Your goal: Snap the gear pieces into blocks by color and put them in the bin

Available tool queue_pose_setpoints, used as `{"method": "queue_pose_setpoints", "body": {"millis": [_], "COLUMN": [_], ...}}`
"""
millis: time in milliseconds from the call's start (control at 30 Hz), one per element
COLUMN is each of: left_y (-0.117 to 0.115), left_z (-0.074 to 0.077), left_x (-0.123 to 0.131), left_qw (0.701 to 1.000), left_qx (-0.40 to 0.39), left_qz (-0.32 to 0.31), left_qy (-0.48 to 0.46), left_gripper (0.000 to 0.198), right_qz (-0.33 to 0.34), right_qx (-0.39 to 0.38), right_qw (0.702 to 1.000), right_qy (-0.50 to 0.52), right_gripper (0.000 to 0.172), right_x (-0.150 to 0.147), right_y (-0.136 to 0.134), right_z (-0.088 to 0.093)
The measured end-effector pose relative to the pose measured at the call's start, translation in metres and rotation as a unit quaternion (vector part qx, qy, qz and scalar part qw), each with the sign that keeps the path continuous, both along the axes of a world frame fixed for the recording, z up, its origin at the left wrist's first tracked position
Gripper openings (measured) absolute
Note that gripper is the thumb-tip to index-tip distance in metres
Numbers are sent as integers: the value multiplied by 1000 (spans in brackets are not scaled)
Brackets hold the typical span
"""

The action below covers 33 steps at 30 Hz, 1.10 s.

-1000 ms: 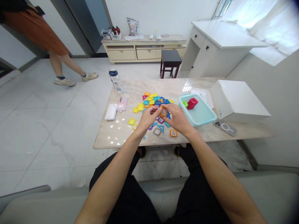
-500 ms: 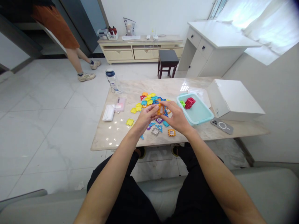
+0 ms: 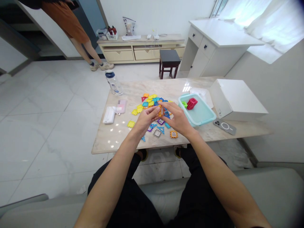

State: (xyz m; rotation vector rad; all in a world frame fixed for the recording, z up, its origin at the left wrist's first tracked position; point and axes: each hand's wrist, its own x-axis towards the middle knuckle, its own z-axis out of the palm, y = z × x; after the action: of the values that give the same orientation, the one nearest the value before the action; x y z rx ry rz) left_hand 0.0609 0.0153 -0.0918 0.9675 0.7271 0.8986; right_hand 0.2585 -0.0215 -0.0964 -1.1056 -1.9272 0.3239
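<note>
Between my two hands, just above the pile, is an orange interlocking building tile (image 3: 161, 110) with notched edges. My left hand (image 3: 147, 118) pinches its left side between thumb and fingers. From the right, my right hand (image 3: 175, 116) grips the same tile, thumb below and fingers above. Under and around them lie loose yellow tiles (image 3: 130, 123), blue lattice pieces (image 3: 161, 129), a purple tile (image 3: 161, 121), a grey window tile (image 3: 157, 133) and another orange window tile (image 3: 173, 134). My fingers cover part of the pile.
A light blue basket (image 3: 203, 122) at the right holds red tiles (image 3: 192, 103) and green ones (image 3: 184, 104). Beyond are a white box (image 3: 239, 95) and a phone (image 3: 224, 126). A water bottle (image 3: 114, 85) and a tissue pack (image 3: 109, 115) are at the left. A person (image 3: 83, 41) stands behind.
Both hands keep hold of the orange tile, which has turned to a more edge-on angle. The person in the background has stepped to the right. The view has shifted slightly.
</note>
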Motion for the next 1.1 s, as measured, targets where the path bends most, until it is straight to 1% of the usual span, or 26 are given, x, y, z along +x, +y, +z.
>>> {"method": "queue_pose_setpoints", "body": {"millis": [133, 267, 367, 467, 533, 600, 667, 767, 833, 900, 1000, 1033, 1100], "left_y": [2, 2, 0, -1, -3, -4, -2, 3, 5, 4, 3, 3, 3], "left_z": [-3, -1, 2, 5, 7, 7, 4, -4, -7, -8, -6, -5, -3], "left_x": [1, 1, 0, 0, 0, 0, 0, -1, -3, -5, -11, -13, -17], "left_qw": [1000, 1000, 1000, 1000, 999, 997, 991, 977, 970, 970, 974, 975, 976], "left_qx": [-5, -7, -2, 3, 12, 38, 78, 131, 143, 127, 91, 85, 81], "left_qz": [13, 14, -2, -5, 11, 40, 60, 86, 105, 119, 132, 133, 129], "left_qy": [-10, -3, 6, 14, 29, 54, 93, 147, 166, 168, 159, 159, 156], "left_gripper": [58, 58, 56, 56, 56, 55, 53, 47, 43, 43, 45, 45, 46], "right_qz": [2, 4, -1, -22, -27, -26, -37, -74, -82, -81, -85, -84, -70], "right_qx": [10, 31, 38, 46, 63, 86, 98, 103, 92, 72, 55, 57, 65], "right_qw": [1000, 999, 999, 999, 998, 995, 992, 988, 987, 986, 987, 987, 989], "right_qy": [8, 19, 11, 0, -16, -44, -71, -84, -103, -125, -127, -123, -115], "right_gripper": [59, 65, 59, 56, 54, 50, 48, 46, 46, 51, 65, 65, 57], "right_x": [-3, -2, -1, 0, 1, 0, -2, -8, -12, -14, -13, -12, -9], "right_y": [0, 0, 0, 0, 1, 3, 7, 11, 10, 6, 3, 3, 6], "right_z": [0, 0, 1, 0, -1, -2, -3, -2, 0, 1, 0, -2, -6]}}
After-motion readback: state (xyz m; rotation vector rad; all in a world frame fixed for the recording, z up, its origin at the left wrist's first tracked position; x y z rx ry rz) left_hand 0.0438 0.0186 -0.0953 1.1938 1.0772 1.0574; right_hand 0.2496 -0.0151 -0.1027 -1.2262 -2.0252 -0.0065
